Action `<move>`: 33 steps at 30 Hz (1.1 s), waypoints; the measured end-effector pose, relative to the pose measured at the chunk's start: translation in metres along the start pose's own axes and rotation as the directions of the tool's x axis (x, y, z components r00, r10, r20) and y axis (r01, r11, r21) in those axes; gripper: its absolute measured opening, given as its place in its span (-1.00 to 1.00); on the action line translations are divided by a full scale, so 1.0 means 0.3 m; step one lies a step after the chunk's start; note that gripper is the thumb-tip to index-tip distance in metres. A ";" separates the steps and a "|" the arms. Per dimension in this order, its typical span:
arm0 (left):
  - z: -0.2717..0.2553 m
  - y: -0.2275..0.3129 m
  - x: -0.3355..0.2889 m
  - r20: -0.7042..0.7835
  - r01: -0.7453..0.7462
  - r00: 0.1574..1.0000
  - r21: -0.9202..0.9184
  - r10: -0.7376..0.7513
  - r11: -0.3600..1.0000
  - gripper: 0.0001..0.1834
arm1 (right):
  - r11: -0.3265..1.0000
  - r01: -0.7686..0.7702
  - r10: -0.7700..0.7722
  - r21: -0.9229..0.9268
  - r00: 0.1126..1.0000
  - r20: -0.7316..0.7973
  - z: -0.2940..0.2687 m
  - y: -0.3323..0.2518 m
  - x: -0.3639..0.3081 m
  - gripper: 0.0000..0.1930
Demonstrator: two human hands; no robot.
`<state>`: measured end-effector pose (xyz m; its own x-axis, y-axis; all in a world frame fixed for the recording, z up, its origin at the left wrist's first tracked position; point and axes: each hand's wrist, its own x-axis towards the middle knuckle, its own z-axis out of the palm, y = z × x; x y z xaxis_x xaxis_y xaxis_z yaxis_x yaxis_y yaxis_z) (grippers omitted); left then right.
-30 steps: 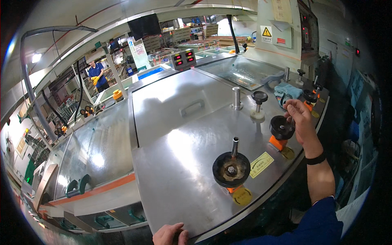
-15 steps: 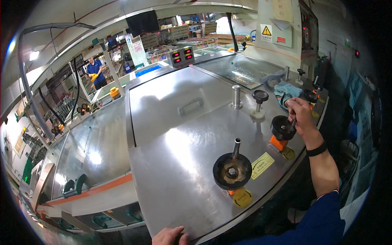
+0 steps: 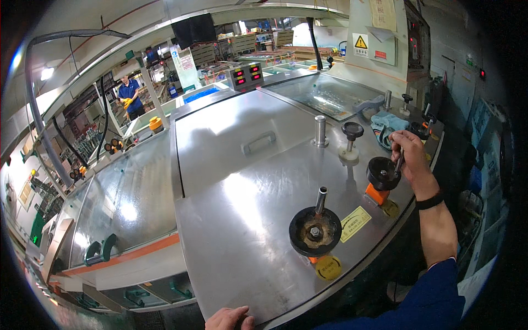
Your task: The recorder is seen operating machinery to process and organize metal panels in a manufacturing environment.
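Observation:
My right hand [image 3: 411, 155] is closed around the upright crank handle [image 3: 400, 163] of a black handwheel [image 3: 383, 173], mounted over an orange block on a stainless steel machine top [image 3: 247, 275]. My left hand [image 3: 229, 319] rests at the near edge of this top, cut off by the picture's lower rim, its visible fingers loosely bent and holding nothing. A second black handwheel [image 3: 314, 232] with a bare metal handle stands between my hands. Beside it are a yellow label [image 3: 356, 224] and a round yellow sticker [image 3: 328, 268].
Behind the handwheels rise a metal post [image 3: 320, 132] and a black knob [image 3: 352, 131]. A blue cloth [image 3: 389, 120] lies past my right hand. A lid with a handle [image 3: 258, 144] and a red-digit display box [image 3: 246, 77] are farther back. A person [image 3: 130, 98] wearing yellow gloves stands far left.
My right hand has shifted slightly rightward with the crank handle, which has turned a little and shows more. My left hand stays in place. The whole view has moved slightly.

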<state>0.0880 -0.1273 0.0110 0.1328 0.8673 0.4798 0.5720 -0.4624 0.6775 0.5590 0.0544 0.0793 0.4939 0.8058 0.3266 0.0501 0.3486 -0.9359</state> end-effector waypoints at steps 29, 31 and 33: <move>-0.009 -0.011 0.002 -0.034 -0.050 0.998 -0.036 0.048 0.998 -0.84 | 1.000 -0.008 0.010 -0.031 0.998 0.056 -0.018 0.013 -0.005 -0.84; -0.009 -0.009 0.001 -0.036 -0.052 0.998 -0.027 0.051 0.998 -0.85 | 1.000 -0.001 0.001 -0.025 1.000 0.027 -0.033 0.012 -0.011 -0.84; -0.007 -0.003 0.003 -0.039 -0.054 0.998 -0.020 0.053 0.998 -0.86 | 1.000 0.007 -0.007 -0.021 1.000 -0.002 -0.051 0.012 -0.015 -0.83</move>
<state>0.0860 -0.1265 0.0119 0.1318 0.8336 0.5364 0.5479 -0.5123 0.6614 0.5702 0.0449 0.0724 0.4951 0.8026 0.3329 0.0717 0.3441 -0.9362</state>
